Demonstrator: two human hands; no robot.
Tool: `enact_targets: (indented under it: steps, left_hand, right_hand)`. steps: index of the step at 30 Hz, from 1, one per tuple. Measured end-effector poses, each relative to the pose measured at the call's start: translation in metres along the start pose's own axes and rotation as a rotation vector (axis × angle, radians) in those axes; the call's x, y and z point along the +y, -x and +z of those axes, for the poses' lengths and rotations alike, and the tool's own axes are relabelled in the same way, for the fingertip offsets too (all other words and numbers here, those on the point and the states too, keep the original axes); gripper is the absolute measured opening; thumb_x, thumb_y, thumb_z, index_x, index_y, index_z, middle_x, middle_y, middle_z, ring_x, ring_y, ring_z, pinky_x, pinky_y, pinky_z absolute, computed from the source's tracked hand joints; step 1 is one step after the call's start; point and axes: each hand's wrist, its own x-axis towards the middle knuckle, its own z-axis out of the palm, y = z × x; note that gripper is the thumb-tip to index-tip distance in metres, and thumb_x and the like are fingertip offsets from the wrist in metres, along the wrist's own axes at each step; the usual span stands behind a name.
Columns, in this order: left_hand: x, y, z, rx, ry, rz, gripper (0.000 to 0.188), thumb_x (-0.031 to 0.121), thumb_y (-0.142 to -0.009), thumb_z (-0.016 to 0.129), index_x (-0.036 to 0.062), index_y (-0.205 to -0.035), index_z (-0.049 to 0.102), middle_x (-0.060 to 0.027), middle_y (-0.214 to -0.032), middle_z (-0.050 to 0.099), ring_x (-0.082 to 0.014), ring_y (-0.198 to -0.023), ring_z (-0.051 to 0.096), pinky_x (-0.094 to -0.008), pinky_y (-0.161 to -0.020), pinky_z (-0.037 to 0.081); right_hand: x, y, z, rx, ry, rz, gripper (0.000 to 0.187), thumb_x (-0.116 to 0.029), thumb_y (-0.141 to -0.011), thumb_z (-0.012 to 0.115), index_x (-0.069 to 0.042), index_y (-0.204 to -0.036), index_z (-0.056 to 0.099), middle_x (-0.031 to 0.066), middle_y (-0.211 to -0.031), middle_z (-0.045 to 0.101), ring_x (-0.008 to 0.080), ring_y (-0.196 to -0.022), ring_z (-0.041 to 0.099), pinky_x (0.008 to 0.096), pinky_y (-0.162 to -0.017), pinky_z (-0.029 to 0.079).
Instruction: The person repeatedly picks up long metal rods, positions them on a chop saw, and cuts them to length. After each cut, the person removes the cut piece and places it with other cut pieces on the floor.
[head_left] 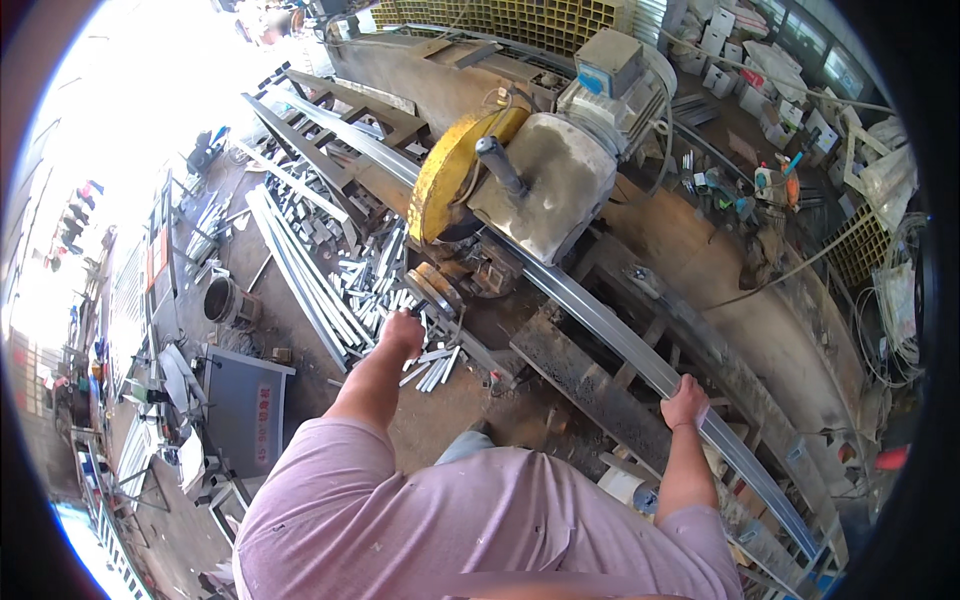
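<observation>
A long bundle of silvery metal profiles [620,345] lies across the bed of a cut-off saw and runs toward the lower right. My right hand [685,401] is closed around it, well to the right of the blade guard. My left hand [402,330] makes a closed fist beside a round, rusty wheel [435,288] below the saw; whatever its fingers hold is hidden. Over the profiles stands the saw head, with a yellow blade guard [445,175], a dark upright handle [500,166] and a grey motor [612,85]. The guard hides the blade.
Short metal offcuts [375,280] are heaped on the floor left of the saw, beside long pale tubes [305,280]. Farther left are a bucket [228,302] and a grey board [240,405]. A cable [790,270] crosses on the right. Yellow square tubes [520,22] are stacked behind.
</observation>
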Motion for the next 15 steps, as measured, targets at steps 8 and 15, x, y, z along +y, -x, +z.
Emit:
enact_targets:
  steps: [8, 15]
  left_hand:
    - [0.002, 0.005, -0.005, 0.002, -0.022, -0.014, 0.024, 0.030, -0.086, 0.075, 0.0149, -0.100, 0.086, -0.0044, -0.113, 0.081, -0.0257, -0.120, 0.069, -0.0409, -0.094, 0.056]
    - [0.003, 0.005, 0.002, 0.079, -0.027, 0.000, 0.020, 0.025, -0.090, 0.070, 0.0150, -0.096, 0.086, -0.0035, -0.107, 0.082, -0.0243, -0.112, 0.071, -0.0408, -0.090, 0.055]
  right_hand:
    - [0.003, 0.000, 0.008, 0.076, -0.013, -0.069, 0.039, -0.015, -0.069, 0.079, -0.011, -0.099, 0.055, 0.0137, -0.099, 0.067, 0.0413, -0.099, 0.067, 0.0557, -0.084, 0.053]
    - [0.003, 0.001, 0.006, 0.031, 0.045, -0.041, 0.038, -0.016, -0.072, 0.078, -0.010, -0.101, 0.055, 0.0154, -0.101, 0.068, 0.0429, -0.100, 0.068, 0.0570, -0.085, 0.054]
